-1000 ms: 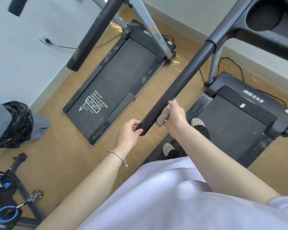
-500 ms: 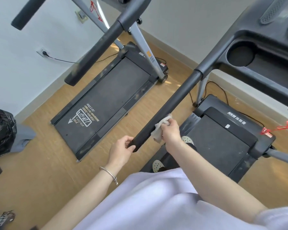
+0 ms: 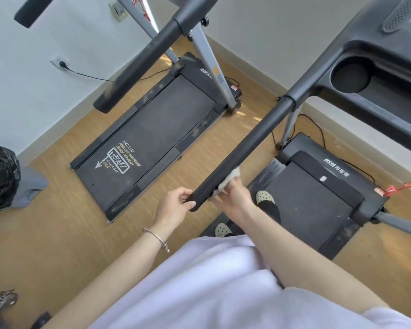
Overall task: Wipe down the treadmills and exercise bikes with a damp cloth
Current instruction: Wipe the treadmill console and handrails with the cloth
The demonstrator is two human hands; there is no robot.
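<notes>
I stand on the right treadmill (image 3: 311,200), whose black padded handrail (image 3: 249,148) slants down toward me. My left hand (image 3: 176,207) grips the rail's near end, thumb and fingers curled around it. My right hand (image 3: 235,198) holds a small white cloth (image 3: 230,178) against the rail's right side, just above the end. A second treadmill (image 3: 150,143) lies to the left, with its own dusty handrail (image 3: 138,65) overhead.
A black bin bag (image 3: 0,176) on a grey base sits at the left wall. Power cables run from a wall socket (image 3: 59,64) and behind both treadmills. An exercise bike pedal (image 3: 0,302) shows bottom left. The console cup holder (image 3: 349,74) is upper right.
The view has lifted, showing more of the console and wall. My right hand and the cloth have slid slightly up and along the rail's side; my left hand keeps its grip on the end.
</notes>
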